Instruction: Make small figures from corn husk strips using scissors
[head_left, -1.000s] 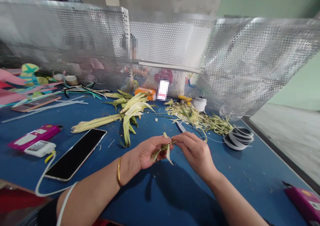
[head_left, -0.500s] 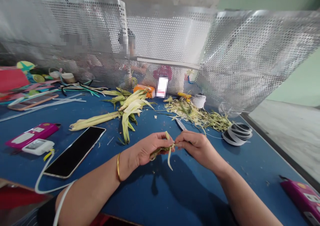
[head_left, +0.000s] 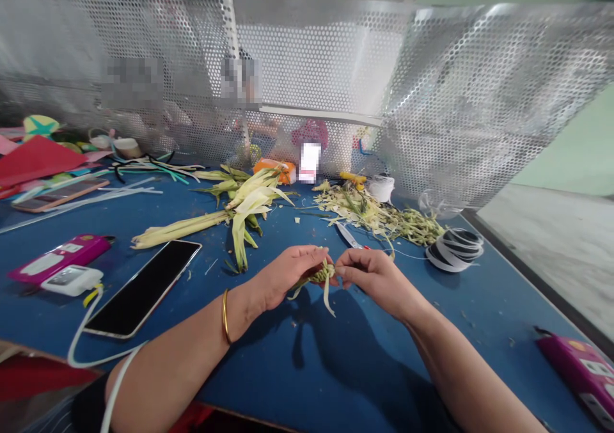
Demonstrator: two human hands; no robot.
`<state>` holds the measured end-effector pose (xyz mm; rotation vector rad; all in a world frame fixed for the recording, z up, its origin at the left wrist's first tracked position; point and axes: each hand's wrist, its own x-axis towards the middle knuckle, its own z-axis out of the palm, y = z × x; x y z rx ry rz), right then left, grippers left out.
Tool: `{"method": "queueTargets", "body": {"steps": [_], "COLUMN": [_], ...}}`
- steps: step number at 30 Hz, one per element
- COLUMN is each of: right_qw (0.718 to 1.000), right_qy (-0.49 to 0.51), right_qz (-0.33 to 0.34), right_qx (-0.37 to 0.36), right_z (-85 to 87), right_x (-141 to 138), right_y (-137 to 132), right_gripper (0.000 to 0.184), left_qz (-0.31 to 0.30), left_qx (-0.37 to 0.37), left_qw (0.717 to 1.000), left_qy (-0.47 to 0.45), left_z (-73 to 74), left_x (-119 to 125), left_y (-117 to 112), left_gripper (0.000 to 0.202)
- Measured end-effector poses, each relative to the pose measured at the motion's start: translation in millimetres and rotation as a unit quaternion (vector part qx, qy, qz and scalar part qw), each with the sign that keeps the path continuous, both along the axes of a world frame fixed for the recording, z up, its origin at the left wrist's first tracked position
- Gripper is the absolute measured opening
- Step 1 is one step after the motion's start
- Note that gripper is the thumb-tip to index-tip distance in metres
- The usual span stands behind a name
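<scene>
The blue worktop (head_left: 484, 321) carries husks (head_left: 249, 206) toward its far edge, scraps (head_left: 364, 214) and a coiled white strip (head_left: 453, 254) near the far right corner, a purple device (head_left: 575, 369) by the right edge, a dark-screened phone (head_left: 144, 289) toward the near edge.

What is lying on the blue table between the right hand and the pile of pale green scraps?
In the head view, a silver blade lies between the right hand and the pile; the hand seems to hide its near end.

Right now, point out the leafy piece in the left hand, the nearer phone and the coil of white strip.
Leafy piece (head_left: 326, 272): head view, its bunched middle.
Nearer phone (head_left: 144, 289): head view, middle of the screen.
Coil of white strip (head_left: 455, 256): head view, its wound strips.
</scene>
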<state>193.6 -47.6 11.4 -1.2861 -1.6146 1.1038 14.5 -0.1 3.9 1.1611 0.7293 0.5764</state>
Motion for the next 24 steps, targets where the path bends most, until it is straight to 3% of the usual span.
{"method": "queueTargets", "body": {"steps": [5, 11, 15, 20, 24], "right_qw": [0.996, 0.994, 0.992, 0.994, 0.97], "right_qy": [-0.073, 0.009, 0.029, -0.06, -0.163], "right_qz": [-0.021, -0.078, -0.085, -0.086, -0.052], "right_qx": [0.051, -0.073, -0.086, -0.013, 0.17], "right_z": [-2.9, -6.6, -10.5, -13.4, -10.8], "right_x": [0, -3, -5, -6, -2], "right_y": [0, 3, 4, 2, 1], "right_gripper": [0.017, 0.018, 0.021, 0.024, 0.012], "left_qz": [-0.01, 0.007, 0.001, 0.008, 0.036], "left_qx": [-0.045, 0.043, 0.063, -0.016, -0.082], "left_qw": [0.999, 0.998, 0.993, 0.997, 0.995], "left_qy": [0.025, 0.049, 0.103, 0.071, 0.031], "left_z": [-3.8, -2.1, -3.5, -6.7, -3.9], "left_x": [-2, -2, -3, -2, -1], "left_y": [3, 2, 3, 4, 3], "left_gripper": [0.036, 0.028, 0.025, 0.021, 0.018]}}
